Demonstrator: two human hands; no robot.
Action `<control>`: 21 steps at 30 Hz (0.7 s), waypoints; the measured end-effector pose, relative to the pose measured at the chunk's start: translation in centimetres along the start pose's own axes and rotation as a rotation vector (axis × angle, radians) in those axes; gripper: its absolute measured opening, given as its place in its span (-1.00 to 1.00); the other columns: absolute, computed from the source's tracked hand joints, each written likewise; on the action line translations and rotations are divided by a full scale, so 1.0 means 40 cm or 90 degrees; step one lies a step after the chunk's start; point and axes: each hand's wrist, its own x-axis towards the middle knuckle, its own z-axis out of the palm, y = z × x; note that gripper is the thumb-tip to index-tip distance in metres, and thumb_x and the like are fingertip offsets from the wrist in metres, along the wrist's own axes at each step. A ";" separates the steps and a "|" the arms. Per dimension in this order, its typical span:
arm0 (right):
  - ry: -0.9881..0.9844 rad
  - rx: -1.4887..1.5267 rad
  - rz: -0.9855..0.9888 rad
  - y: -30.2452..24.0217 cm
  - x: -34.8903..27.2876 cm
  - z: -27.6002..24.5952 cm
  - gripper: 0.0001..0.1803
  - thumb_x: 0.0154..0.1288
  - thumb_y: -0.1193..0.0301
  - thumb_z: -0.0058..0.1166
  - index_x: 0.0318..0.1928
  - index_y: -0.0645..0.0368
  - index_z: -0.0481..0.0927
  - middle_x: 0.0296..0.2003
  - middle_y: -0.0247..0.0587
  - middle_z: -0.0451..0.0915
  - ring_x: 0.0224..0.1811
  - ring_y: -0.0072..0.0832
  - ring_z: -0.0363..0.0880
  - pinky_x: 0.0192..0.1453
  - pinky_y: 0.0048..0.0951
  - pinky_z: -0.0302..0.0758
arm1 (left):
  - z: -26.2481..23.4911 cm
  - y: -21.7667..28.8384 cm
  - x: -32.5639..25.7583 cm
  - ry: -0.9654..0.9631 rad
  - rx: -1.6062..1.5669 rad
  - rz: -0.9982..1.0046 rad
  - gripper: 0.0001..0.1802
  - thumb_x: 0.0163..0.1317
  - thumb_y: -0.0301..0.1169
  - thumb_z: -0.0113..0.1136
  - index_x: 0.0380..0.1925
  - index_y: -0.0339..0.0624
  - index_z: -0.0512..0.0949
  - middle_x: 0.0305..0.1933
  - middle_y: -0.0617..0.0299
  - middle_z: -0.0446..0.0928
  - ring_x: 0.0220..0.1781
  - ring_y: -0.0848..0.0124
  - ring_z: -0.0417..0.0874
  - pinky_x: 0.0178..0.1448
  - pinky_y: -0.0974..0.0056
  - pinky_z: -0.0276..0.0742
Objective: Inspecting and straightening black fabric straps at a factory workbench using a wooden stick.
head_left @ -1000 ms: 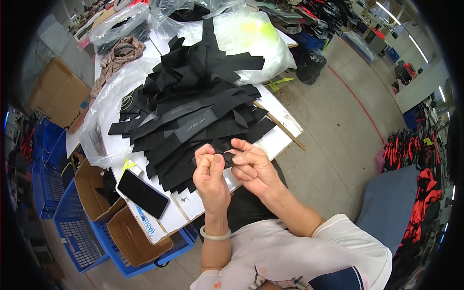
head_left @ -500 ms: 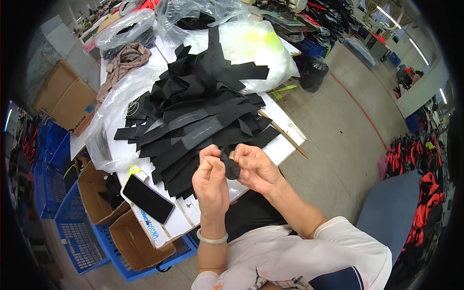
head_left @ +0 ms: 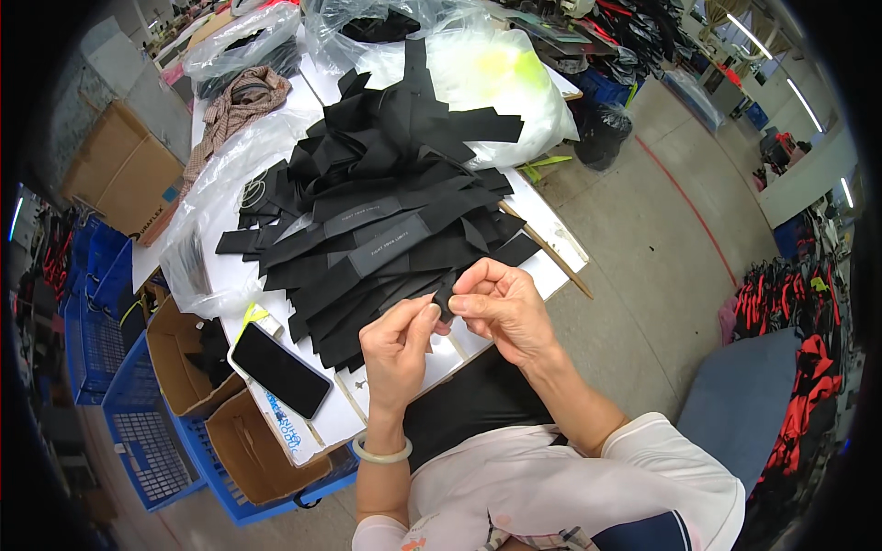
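Over the table's near edge, my left hand (head_left: 397, 354) and my right hand (head_left: 507, 312) are close together, thumbs and fingertips pinched. Between them is a small piece of black fabric strap (head_left: 444, 296), partly hidden by the fingers. Just beyond lies a large heap of black fabric straps (head_left: 367, 188); two of the straps bear a grey printed panel (head_left: 390, 244). A pale bangle (head_left: 382, 454) circles my left wrist.
A dark phone (head_left: 281, 369) lies at the left corner of the white table (head_left: 560, 241). Clear plastic bags (head_left: 197, 262) flank the heap, and a thin wooden stick (head_left: 551, 253) lies right. Cardboard boxes (head_left: 257, 455) and blue crates (head_left: 147, 450) stand below left; a grey chair-like surface (head_left: 740, 404) is at right.
My hands have drawn slightly apart, the left toward the lower left and the right a little to the right. The black strap piece, bunched before, now shows less between the fingers.
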 end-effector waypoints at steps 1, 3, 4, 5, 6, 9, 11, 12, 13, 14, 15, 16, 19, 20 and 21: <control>0.000 -0.016 -0.001 0.002 -0.002 -0.001 -0.85 0.06 0.64 0.24 -0.36 0.26 0.52 -0.57 -0.29 0.54 -0.70 -0.71 0.38 -0.67 -0.72 0.24 | -0.001 -0.004 0.002 -0.013 0.020 -0.013 -0.89 0.14 -0.64 0.15 -0.31 -0.42 0.59 -0.54 0.25 0.53 -0.60 0.61 0.44 -0.55 0.48 0.31; -0.011 -0.017 0.013 0.010 -0.002 -0.006 -0.84 0.06 0.64 0.24 -0.37 0.25 0.52 -0.57 -0.29 0.54 -0.70 -0.71 0.38 -0.67 -0.72 0.24 | 0.013 -0.023 0.003 0.041 0.144 0.084 -0.94 0.12 -0.64 0.16 -0.39 -0.41 0.56 -0.57 0.21 0.51 -0.62 0.56 0.44 -0.56 0.45 0.31; -0.023 -0.017 0.027 0.013 -0.003 -0.007 -0.84 0.06 0.63 0.25 -0.38 0.25 0.51 -0.57 -0.29 0.55 -0.70 -0.72 0.38 -0.67 -0.72 0.24 | 0.018 -0.030 0.004 0.093 0.270 0.181 -0.99 0.09 -0.64 0.16 -0.46 -0.40 0.54 -0.59 0.17 0.50 -0.65 0.51 0.44 -0.57 0.42 0.32; -0.018 -0.017 0.035 0.016 -0.009 -0.010 -0.84 0.06 0.63 0.25 -0.38 0.25 0.51 -0.57 -0.29 0.55 -0.70 -0.72 0.38 -0.67 -0.72 0.24 | 0.015 -0.031 0.014 0.120 0.344 0.237 -0.96 0.03 -0.66 0.17 -0.50 -0.38 0.50 -0.60 0.12 0.47 -0.68 0.41 0.44 -0.57 0.37 0.33; -0.014 -0.059 0.018 0.016 -0.011 -0.012 -0.84 0.06 0.64 0.24 -0.38 0.25 0.51 -0.58 -0.31 0.54 -0.70 -0.72 0.38 -0.67 -0.72 0.24 | 0.012 -0.042 0.022 0.119 0.354 0.256 -0.95 0.02 -0.68 0.16 -0.49 -0.37 0.49 -0.60 0.13 0.47 -0.68 0.37 0.45 -0.58 0.36 0.33; -0.007 -0.098 -0.021 0.006 -0.011 -0.012 -0.85 0.08 0.65 0.20 -0.37 0.24 0.49 -0.55 -0.32 0.52 -0.64 -0.72 0.41 -0.62 -0.69 0.30 | 0.027 -0.035 0.019 0.121 0.325 0.225 -0.97 0.09 -0.65 0.15 -0.48 -0.36 0.50 -0.58 0.14 0.50 -0.66 0.46 0.50 -0.58 0.40 0.36; -0.003 -0.080 -0.028 0.004 -0.001 -0.017 -0.85 0.08 0.65 0.19 -0.33 0.26 0.50 -0.48 -0.29 0.54 -0.57 -0.70 0.45 -0.54 -0.67 0.37 | 0.023 -0.010 0.017 0.043 0.086 -0.013 -0.93 0.19 -0.62 0.08 -0.35 -0.42 0.52 -0.54 0.19 0.56 -0.61 0.56 0.54 -0.55 0.46 0.41; -0.001 -0.082 -0.024 -0.002 0.003 -0.019 -0.85 0.08 0.65 0.19 -0.33 0.26 0.50 -0.48 -0.29 0.54 -0.57 -0.70 0.45 -0.54 -0.67 0.37 | 0.020 0.000 0.018 0.002 -0.018 -0.094 -0.88 0.21 -0.61 0.05 -0.29 -0.45 0.52 -0.54 0.21 0.57 -0.59 0.58 0.54 -0.55 0.48 0.42; -0.033 -0.083 0.003 -0.011 0.006 -0.019 -0.85 0.09 0.65 0.18 -0.31 0.27 0.51 -0.47 -0.29 0.55 -0.57 -0.69 0.46 -0.54 -0.67 0.38 | 0.023 -0.003 0.019 0.004 -0.021 -0.098 -0.88 0.21 -0.61 0.05 -0.29 -0.45 0.52 -0.54 0.21 0.57 -0.59 0.58 0.54 -0.55 0.48 0.42; -0.067 -0.083 0.032 -0.017 0.005 -0.015 -0.84 0.09 0.64 0.18 -0.29 0.28 0.51 -0.47 -0.29 0.55 -0.57 -0.69 0.46 -0.54 -0.67 0.39 | 0.028 -0.005 0.015 -0.003 -0.077 -0.112 -0.84 0.23 -0.61 0.03 -0.22 -0.48 0.51 -0.56 0.21 0.57 -0.60 0.56 0.55 -0.55 0.49 0.43; -0.055 -0.115 0.024 -0.021 0.006 -0.005 -0.78 0.06 0.58 0.25 -0.27 0.27 0.51 -0.51 -0.39 0.49 -0.54 -0.73 0.41 -0.53 -0.70 0.34 | 0.031 -0.008 0.009 -0.009 -0.134 -0.125 -0.79 0.24 -0.61 0.01 -0.16 -0.50 0.50 -0.59 0.22 0.56 -0.61 0.55 0.56 -0.55 0.49 0.43; -0.056 -0.116 0.031 -0.021 0.008 -0.006 -0.78 0.06 0.58 0.25 -0.27 0.27 0.51 -0.51 -0.39 0.49 -0.54 -0.73 0.41 -0.53 -0.70 0.34 | 0.034 -0.012 0.001 -0.003 -0.135 -0.129 -0.79 0.24 -0.61 0.01 -0.16 -0.50 0.50 -0.59 0.22 0.56 -0.61 0.55 0.56 -0.55 0.49 0.43; -0.112 -0.484 -0.120 -0.023 0.026 -0.013 -0.66 -0.05 0.43 0.39 -0.34 0.27 0.47 -0.57 -0.44 0.41 -0.57 -0.74 0.37 -0.50 -0.62 0.34 | 0.040 -0.020 -0.010 0.035 0.075 -0.019 -0.73 0.23 -0.61 0.00 -0.09 -0.52 0.48 -0.61 0.16 0.57 -0.65 0.52 0.58 -0.54 0.46 0.47; -0.110 -0.485 -0.117 -0.026 0.038 -0.020 -0.66 -0.05 0.43 0.39 -0.34 0.27 0.47 -0.57 -0.44 0.41 -0.57 -0.74 0.37 -0.50 -0.62 0.34 | 0.041 -0.016 -0.012 0.034 0.073 -0.023 -0.73 0.23 -0.61 0.00 -0.09 -0.52 0.48 -0.61 0.16 0.57 -0.65 0.52 0.58 -0.54 0.46 0.47; -0.120 -0.512 -0.140 -0.030 0.052 -0.029 -0.69 -0.05 0.46 0.38 -0.36 0.26 0.48 -0.56 -0.48 0.38 -0.53 -0.77 0.34 -0.48 -0.66 0.30 | 0.045 -0.011 -0.014 0.048 0.106 -0.005 -0.73 0.21 -0.61 0.00 -0.10 -0.52 0.48 -0.62 0.14 0.57 -0.65 0.50 0.59 -0.54 0.45 0.47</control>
